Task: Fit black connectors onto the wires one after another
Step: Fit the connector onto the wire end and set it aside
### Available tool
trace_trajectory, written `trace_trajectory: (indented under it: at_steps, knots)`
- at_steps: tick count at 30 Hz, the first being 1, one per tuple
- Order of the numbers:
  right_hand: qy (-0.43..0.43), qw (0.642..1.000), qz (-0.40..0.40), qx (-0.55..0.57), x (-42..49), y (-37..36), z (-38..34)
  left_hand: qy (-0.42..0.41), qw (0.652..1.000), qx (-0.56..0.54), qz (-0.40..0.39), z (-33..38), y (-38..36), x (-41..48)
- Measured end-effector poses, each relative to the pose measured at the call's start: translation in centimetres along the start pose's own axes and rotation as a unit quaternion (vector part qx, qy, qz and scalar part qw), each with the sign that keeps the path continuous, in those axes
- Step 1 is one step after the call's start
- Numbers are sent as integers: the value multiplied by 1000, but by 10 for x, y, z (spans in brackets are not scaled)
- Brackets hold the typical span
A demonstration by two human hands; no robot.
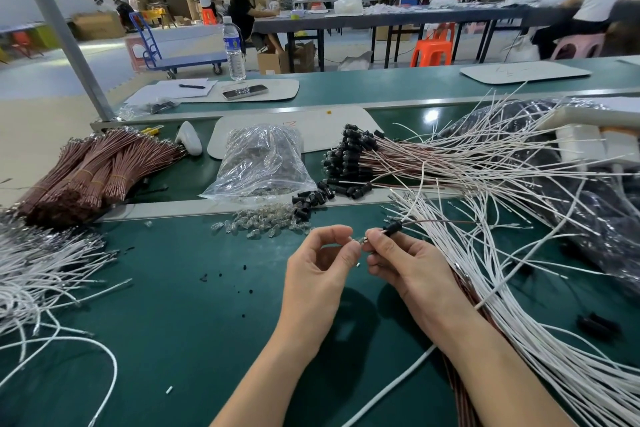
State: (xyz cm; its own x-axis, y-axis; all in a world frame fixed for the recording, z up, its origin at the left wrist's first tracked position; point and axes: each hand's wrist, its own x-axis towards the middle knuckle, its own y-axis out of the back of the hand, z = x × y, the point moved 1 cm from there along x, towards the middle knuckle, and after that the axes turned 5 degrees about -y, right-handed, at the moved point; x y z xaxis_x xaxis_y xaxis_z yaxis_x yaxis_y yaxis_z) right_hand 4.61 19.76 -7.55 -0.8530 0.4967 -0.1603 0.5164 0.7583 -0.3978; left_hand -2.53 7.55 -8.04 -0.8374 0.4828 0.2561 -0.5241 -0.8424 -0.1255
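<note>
Head view: I see the right hand (pixel 405 263) pinching a black connector (pixel 393 227) at mid-bench, its brown wire (pixel 437 222) trailing right. The left hand (pixel 318 270) pinches what may be a small clear part (pixel 360 243), though it is blurred. White wires (pixel 502 288) crowd the right edge, and green mat (pixel 194 315) lies open leftward.

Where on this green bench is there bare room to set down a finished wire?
Freest: the green mat between the left white wire heap, the clear bulbs and your left hand, with only black specks. Crowded: right of your right hand, under fanned white wires, and the ledge with the bag and black connectors.
</note>
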Motion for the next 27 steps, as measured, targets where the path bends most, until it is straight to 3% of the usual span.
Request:
trace_trajectory:
  at_steps: [27]
  knots:
    - [4,1000,18,-7,-1,0,0,-24,999,33,-10,-3,-2,-1]
